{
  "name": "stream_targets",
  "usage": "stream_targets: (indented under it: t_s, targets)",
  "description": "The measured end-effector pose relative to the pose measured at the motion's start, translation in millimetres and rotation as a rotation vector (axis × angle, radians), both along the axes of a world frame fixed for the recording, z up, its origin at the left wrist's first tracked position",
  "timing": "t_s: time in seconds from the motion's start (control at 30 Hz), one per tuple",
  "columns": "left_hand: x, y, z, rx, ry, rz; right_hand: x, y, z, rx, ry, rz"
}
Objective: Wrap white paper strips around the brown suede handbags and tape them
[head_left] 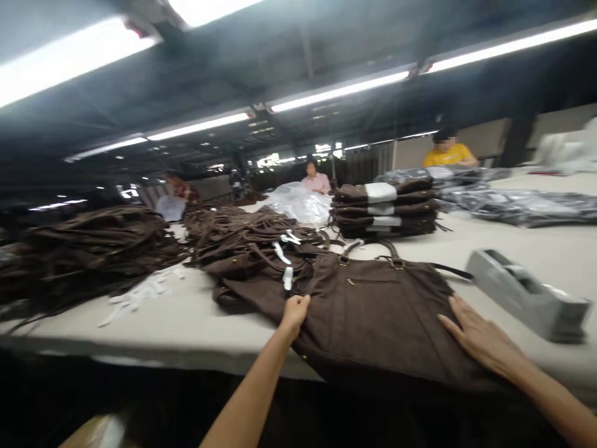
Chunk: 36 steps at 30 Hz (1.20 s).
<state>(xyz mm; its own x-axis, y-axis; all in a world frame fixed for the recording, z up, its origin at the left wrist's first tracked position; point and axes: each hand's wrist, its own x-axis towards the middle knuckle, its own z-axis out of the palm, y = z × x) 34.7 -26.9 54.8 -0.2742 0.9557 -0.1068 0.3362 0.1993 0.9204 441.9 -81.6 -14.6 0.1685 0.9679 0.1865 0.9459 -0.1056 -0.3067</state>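
A dark brown fabric handbag with two handles and a small zip lies at the table's front edge, its lower side reaching over the edge. At its left side my left hand is closed, pinching the cloth of the bag. My right hand rests flat on the bag's right side, fingers stretched out. Just beyond my left hand is a white tag. Right of the bag stands a grey tape dispenser. Some of the bag's lower edge is lost in shadow.
A heap of brown bags touches the bag's left; another brown pile lies farther left. Behind sits a stack of folded bags with white bands. Clear plastic and wrapped bags lie beyond. Several people work at the back.
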Motion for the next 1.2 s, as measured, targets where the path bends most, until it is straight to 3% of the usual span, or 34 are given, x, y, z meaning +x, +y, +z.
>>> stream_targets:
  t_s: [0.07, 0.17, 0.33, 0.43, 0.57, 0.67, 0.77, 0.9, 1.0, 1.1, 1.2]
  targets:
    - [-7.1, -2.5, 4.1, 0.052, 0.035, -0.031, -1.5, -6.9, 10.1, -0.126, -0.026, -0.016]
    - [-16.0, -18.1, 7.8, 0.127, 0.036, -0.045, -8.1, -6.6, 18.0, -0.150, -0.035, -0.043]
    - [-11.7, -41.0, -0.9, 0.145, -0.172, -0.039, 3.6, -3.4, 11.1, -0.142, -0.011, 0.012]
    - [-0.2, -16.7, -0.4, 0.161, -0.330, -0.022, 13.4, 12.0, 9.7, -0.124, -0.008, 0.062]
    - [10.1, 39.3, 18.4, 0.258, -0.387, 0.012, 12.4, 40.8, 13.1, -0.161, -0.054, 0.048]
    - [6.5, 51.2, 31.3, 0.257, -0.380, -0.049, 9.5, 52.4, 9.1, -0.122, -0.077, 0.011]
    - [-6.4, 22.7, 31.3, 0.240, -0.386, -0.124, 11.7, 54.5, -1.7, -0.071, -0.069, -0.007]
    - [-23.6, -26.1, 16.9, 0.257, -0.348, -0.272, 20.7, 56.3, -17.0, -0.017, -0.050, -0.008]
    - [-31.2, -36.4, 5.3, 0.298, -0.243, -0.277, 24.6, 58.4, -18.9, -0.003, -0.053, 0.003]
    - [-35.8, -33.2, -1.4, 0.328, -0.198, -0.235, 16.1, 53.2, -0.8, 0.055, -0.130, -0.032]
    - [-38.4, -35.7, -1.9, 0.383, -0.161, -0.193, -15.7, 35.3, 37.8, 0.306, -0.195, 0.001]
